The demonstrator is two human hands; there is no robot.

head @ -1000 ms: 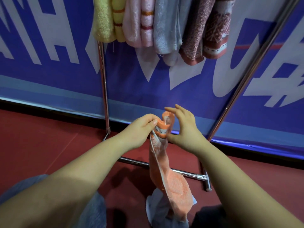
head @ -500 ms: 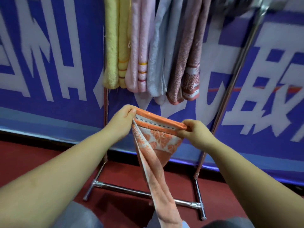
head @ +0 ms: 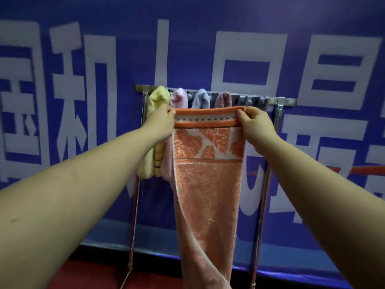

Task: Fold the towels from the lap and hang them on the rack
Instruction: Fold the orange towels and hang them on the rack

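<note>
An orange towel [head: 208,184] with a leaf-pattern band hangs stretched between my hands, its long end trailing down out of view. My left hand [head: 160,119] pinches its top left corner. My right hand [head: 255,122] pinches the top right corner. The top edge is held level just in front of the metal rack's top bar [head: 285,100]. On that bar hang a yellow towel [head: 155,130], a pink towel [head: 179,99], a pale blue towel [head: 201,99] and a brownish-pink towel [head: 224,99], partly hidden behind the orange one.
The rack's chrome uprights [head: 263,201] run down to a red floor [head: 87,276]. A blue banner with large white characters [head: 83,80] fills the wall behind. The right part of the bar carries bare clips [head: 252,100].
Both hands have risen and spread apart, pulling the orange towel's top edge out flat and lifting it to bar height. The view has tilted up from the floor to the rack's top.
</note>
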